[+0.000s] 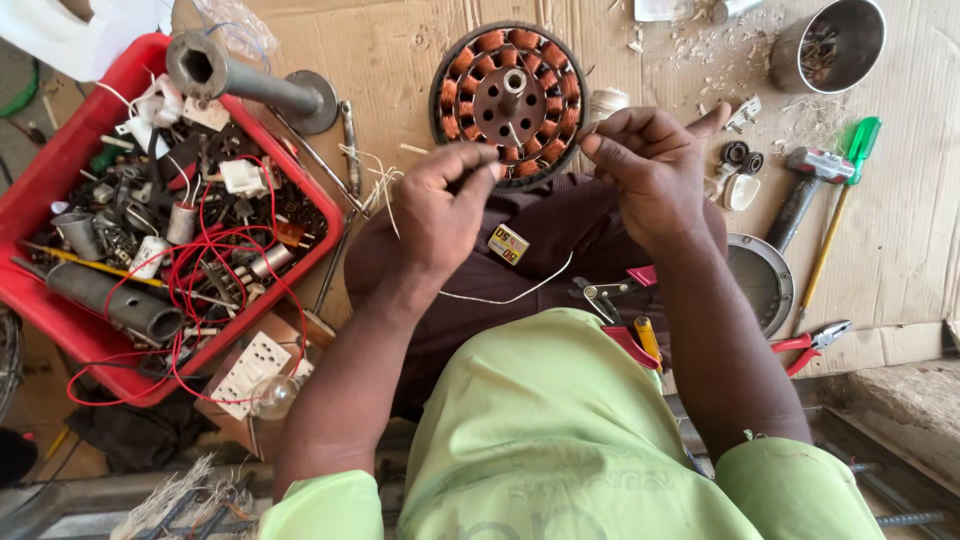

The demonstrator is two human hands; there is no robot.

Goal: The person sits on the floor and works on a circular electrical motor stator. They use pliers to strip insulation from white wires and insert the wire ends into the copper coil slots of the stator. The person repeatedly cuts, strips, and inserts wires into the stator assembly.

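Observation:
A round motor stator (513, 97) with copper windings lies on the cardboard ahead of me. My left hand (446, 208) is pinched shut in front of its lower left edge. My right hand (648, 165) is pinched shut at its lower right edge. A thin wire seems to run between the two pinches, too fine to see clearly. A white thread-like wire (510, 296) curves over my lap below the hands. A small yellow box (508, 244) rests on my lap.
A red tray (45, 182) of wires, capacitors and parts sits at left with a metal shaft (245, 82) over it. A hammer (806, 183), green screwdriver (840, 205), steel cup (828, 45), round cover (762, 282), red pliers (812, 343) lie right. A switch board (252, 372) lies below the tray.

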